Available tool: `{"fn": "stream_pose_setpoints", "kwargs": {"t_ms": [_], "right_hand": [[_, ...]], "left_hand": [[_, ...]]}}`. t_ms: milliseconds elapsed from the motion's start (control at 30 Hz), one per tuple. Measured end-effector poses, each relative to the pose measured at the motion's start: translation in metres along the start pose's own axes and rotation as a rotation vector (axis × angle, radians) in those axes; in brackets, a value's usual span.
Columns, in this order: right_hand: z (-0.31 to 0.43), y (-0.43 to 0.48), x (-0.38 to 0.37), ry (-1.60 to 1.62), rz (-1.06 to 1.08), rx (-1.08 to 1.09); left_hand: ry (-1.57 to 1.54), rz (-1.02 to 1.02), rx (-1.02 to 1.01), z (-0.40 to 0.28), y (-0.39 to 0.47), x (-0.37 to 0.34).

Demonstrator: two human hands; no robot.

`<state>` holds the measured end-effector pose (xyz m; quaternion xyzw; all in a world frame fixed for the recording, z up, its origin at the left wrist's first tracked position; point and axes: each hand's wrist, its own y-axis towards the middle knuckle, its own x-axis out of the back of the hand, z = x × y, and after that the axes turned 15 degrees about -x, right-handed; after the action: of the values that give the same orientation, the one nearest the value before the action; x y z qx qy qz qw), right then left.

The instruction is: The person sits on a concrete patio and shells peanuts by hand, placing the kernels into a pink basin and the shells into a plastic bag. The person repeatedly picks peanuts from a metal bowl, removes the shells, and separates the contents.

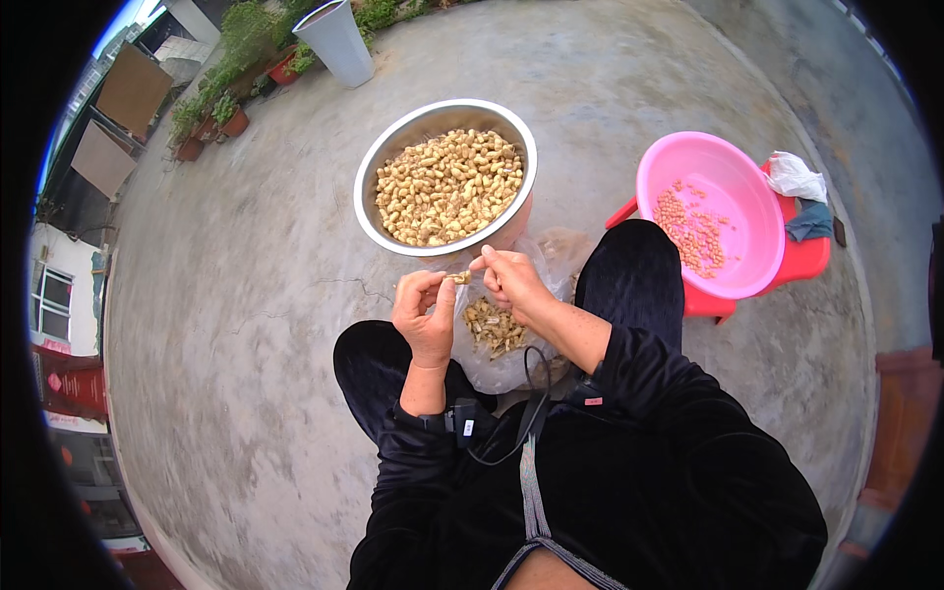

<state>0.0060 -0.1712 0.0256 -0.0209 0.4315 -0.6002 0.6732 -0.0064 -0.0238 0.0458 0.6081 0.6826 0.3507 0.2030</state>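
Observation:
Between the thumb and fingers of my left hand is a peanut in its shell. My right hand is just to the right of that peanut, its fingers curled; whether it pinches a small piece cannot be told. Beyond both hands stands a wide steel basin full of unshelled peanuts. Below the hands, between my knees, a clear plastic bag holds broken peanut shells. To the right, a pink plastic basin contains shelled peanut kernels.
The pink basin rests on a red plastic stool, with a white plastic bag and a blue-grey cloth at its side. A tall pale planter and potted plants stand at the upper left. A black cable hangs near my right wrist.

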Motion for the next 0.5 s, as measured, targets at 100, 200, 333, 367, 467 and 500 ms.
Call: {"fn": "stream_pose_setpoints", "kwargs": {"t_ms": [100, 200, 333, 367, 467, 500], "right_hand": [[0.013, -0.004, 0.003, 0.060, -0.066, 0.078], [0.046, -0.016, 0.017, 0.171, -0.033, 0.278], [0.104, -0.045, 0.076, 0.228, -0.067, 0.638], [0.117, -0.054, 0.097, 0.235, -0.121, 0.672], [0.147, -0.078, 0.170, 0.165, -0.456, 0.798], [0.153, -0.084, 0.194, 0.131, -0.593, 0.831]], "left_hand": [[-0.090, 0.061, 0.131, 0.010, -0.002, 0.000], [0.091, 0.211, 0.218, 0.015, -0.006, -0.007], [0.081, 0.174, 0.244, 0.019, -0.006, -0.007], [0.068, 0.147, 0.270, 0.019, -0.004, -0.004], [0.007, 0.014, 0.302, 0.019, 0.008, 0.007], [-0.034, -0.049, 0.359, 0.019, 0.014, 0.010]]}}
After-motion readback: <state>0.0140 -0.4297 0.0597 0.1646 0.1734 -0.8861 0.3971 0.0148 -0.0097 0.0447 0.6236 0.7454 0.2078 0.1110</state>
